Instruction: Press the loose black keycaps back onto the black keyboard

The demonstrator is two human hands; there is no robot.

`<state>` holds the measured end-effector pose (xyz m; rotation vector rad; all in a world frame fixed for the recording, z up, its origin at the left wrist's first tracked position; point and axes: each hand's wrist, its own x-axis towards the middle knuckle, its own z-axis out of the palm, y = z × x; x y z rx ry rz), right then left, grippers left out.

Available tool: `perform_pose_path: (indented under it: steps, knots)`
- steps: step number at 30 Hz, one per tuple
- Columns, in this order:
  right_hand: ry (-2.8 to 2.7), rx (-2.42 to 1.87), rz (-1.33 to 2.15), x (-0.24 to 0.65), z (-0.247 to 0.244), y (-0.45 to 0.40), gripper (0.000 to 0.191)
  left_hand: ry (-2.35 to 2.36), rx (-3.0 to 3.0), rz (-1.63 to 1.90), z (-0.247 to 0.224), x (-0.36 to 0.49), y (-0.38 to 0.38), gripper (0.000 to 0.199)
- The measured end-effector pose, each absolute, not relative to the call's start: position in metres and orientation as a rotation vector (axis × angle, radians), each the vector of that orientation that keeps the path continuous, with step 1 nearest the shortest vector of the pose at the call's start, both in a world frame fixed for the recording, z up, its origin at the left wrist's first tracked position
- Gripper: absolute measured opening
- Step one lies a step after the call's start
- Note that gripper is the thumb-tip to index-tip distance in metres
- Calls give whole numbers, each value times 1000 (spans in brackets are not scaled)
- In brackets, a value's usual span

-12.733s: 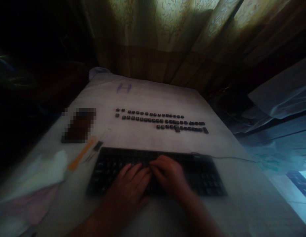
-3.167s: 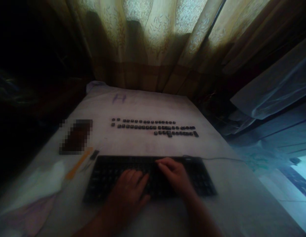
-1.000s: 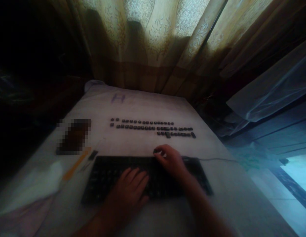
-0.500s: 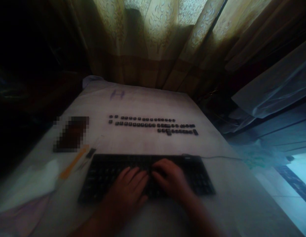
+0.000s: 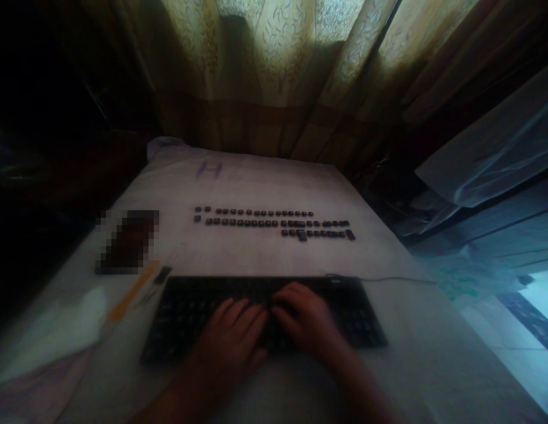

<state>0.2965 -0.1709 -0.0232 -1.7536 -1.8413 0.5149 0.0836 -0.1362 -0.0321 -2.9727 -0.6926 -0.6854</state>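
Note:
A black keyboard (image 5: 356,312) lies on the white-covered table, close in front of me. My left hand (image 5: 236,333) rests on its middle, palm down and fingers stretched out. Just to the right, my right hand (image 5: 307,315) bends over the keys, its thumb and forefinger curled close together; whatever is between them is too dark to make out. Beyond the keyboard, loose black keycaps (image 5: 238,222) stand in three rows. The keys under both hands are hidden.
At the left are a blurred-out dark object (image 5: 130,241), an orange strip (image 5: 135,291), a small black piece (image 5: 162,274) and white cloth (image 5: 57,330). A cable (image 5: 398,280) runs off right. Patterned curtains (image 5: 278,76) hang behind the table (image 5: 265,182).
The view has shifted very slightly. Both hands stay in nearly the same place on the keyboard, and the keycap rows look the same.

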Motion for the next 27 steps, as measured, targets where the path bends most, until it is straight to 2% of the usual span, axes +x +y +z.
perform_pose_path:
  steps: [11, 27]
  knots:
    - [-1792, -1704, 612, 302, -25, -170, 21, -820, -3028, -650, -36, 94, -140, 47]
    - [-1816, -1721, 632, 304, -26, -170, 23, -821, -3015, -645, -32, 96, -140, 46]
